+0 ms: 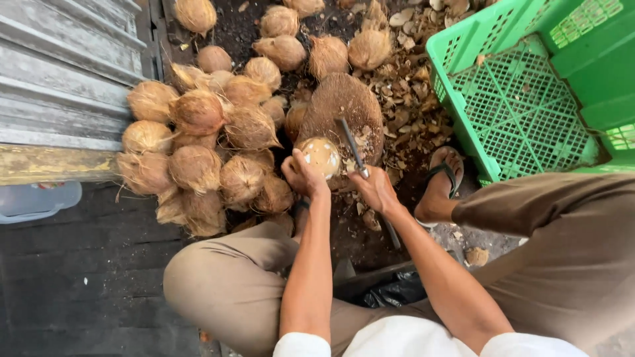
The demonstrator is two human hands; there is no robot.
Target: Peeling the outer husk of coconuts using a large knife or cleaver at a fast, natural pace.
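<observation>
Fibrous heap: husked coconuts (pixel 198 152) piled just left of the chopping block (pixel 344 109).
Left hand (pixel 303 175): fingers curled around a pale, peeled coconut (pixel 321 156) — held against the block's near edge.
Right hand (pixel 377 190): clenched on the handle of a cleaver (pixel 350 142), its blade lying over the block.
Right of the block: green crate (pixel 516 99) — a sandalled foot (pixel 442 182) beside it.

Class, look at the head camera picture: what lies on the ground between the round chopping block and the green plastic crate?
In the head view, broken coconut shell chips litter the dark ground between the chopping block and the green crate. Nearer the person, a sandalled foot also sits there.
</observation>
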